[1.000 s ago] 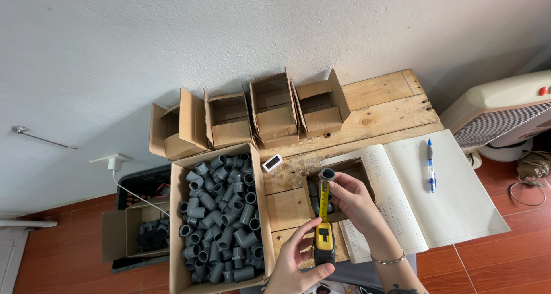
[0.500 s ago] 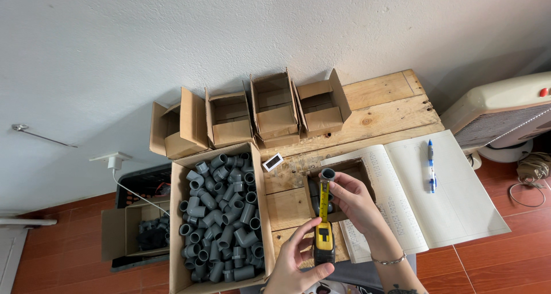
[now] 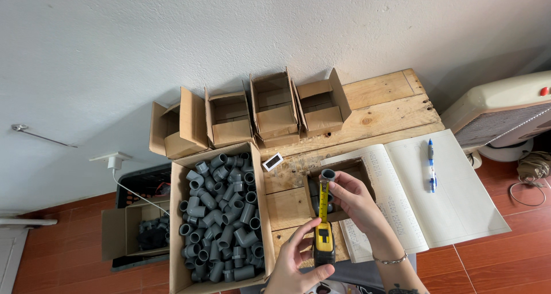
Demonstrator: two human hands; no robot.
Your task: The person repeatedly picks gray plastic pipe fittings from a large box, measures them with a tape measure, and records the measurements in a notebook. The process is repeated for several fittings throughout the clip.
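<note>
Nothing is shifting since a second ago; left hand [image 3: 295, 263] is still gripping the tape measure [image 3: 324, 241]; right hand [image 3: 354, 199] is pinching the grey pipe fitting [image 3: 327, 175] against its blade.

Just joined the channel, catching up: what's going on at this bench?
A person is holding a tape measure in the left hand, its yellow blade pulled out along a grey pipe fitting held up by the right hand. A big box of grey fittings sits to the left, an open ledger with a pen to the right.
</note>
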